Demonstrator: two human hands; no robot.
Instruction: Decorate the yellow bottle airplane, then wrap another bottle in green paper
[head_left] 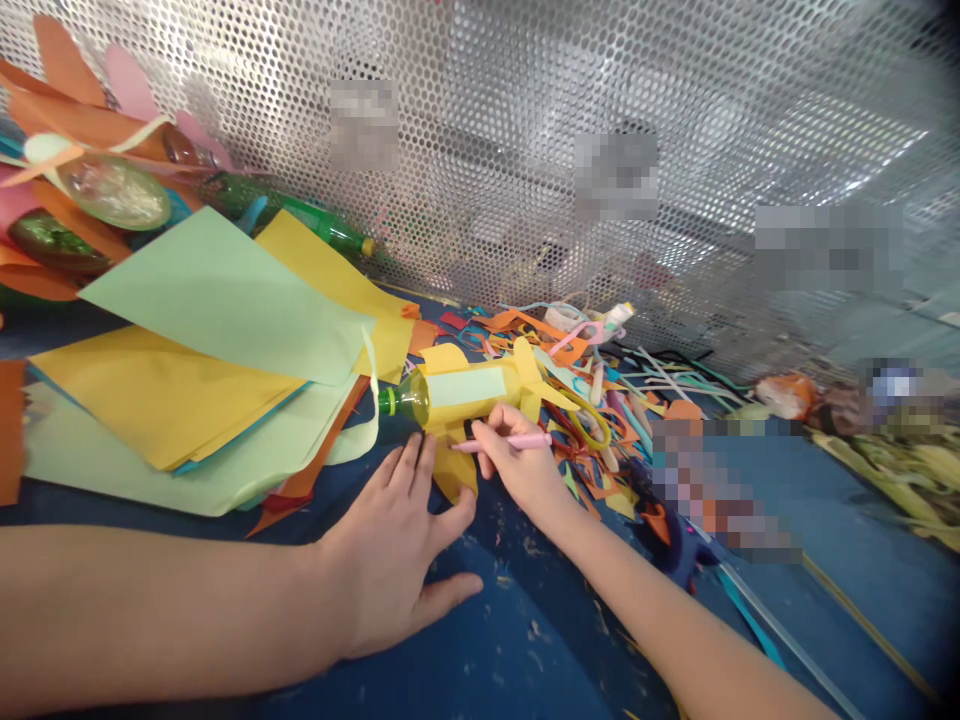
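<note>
A green plastic bottle (409, 400) lies on its side, its body wrapped in yellow paper with a pale green strip (466, 384) on top. Yellow paper pieces stick out from the wrap, and one yellow flap (452, 470) extends toward me over the blue surface. My left hand (401, 545) lies flat with its fingers stretched, fingertips at the flap's left edge by the bottle's neck. Between the fingers of my right hand (517, 462) is a pink pen (525, 441), its tip pointing left at the flap.
Sheets of green paper (225, 290) and yellow paper (150, 385) are stacked on the left. Coloured paper scraps (600, 460) pile up to the right, near dark blue scissors (686, 550). Another green bottle (322, 225) lies behind, against a perforated metal panel (480, 130).
</note>
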